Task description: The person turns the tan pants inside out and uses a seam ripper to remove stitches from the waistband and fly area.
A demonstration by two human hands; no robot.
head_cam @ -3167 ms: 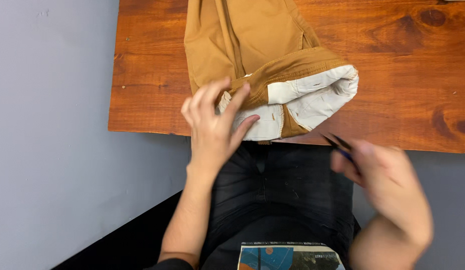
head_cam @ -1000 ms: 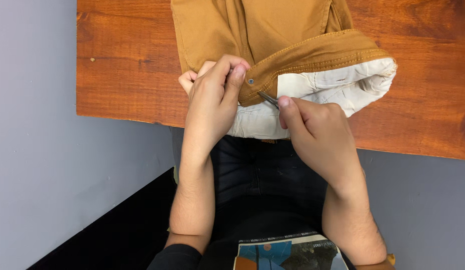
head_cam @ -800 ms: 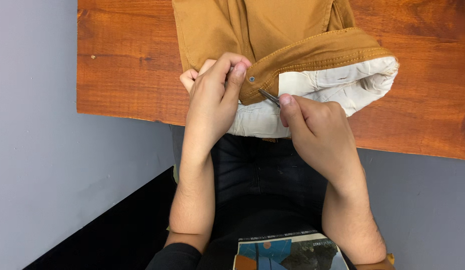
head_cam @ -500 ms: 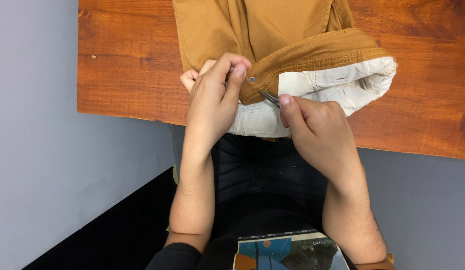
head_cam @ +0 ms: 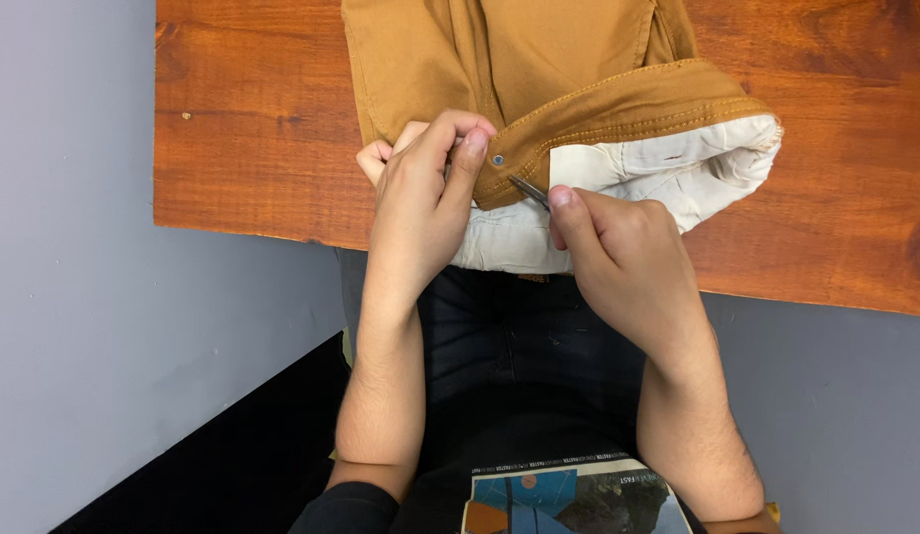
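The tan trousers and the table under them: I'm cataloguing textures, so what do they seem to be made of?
The tan trousers look like matte woven cotton twill, judging by the visible stitching rows and soft folds; their off-white waistband lining seems a thinner plain cloth. The reddish-brown table looks like wood with a smooth, slightly glossy finish, showing grain and knots, though it could be veneer.
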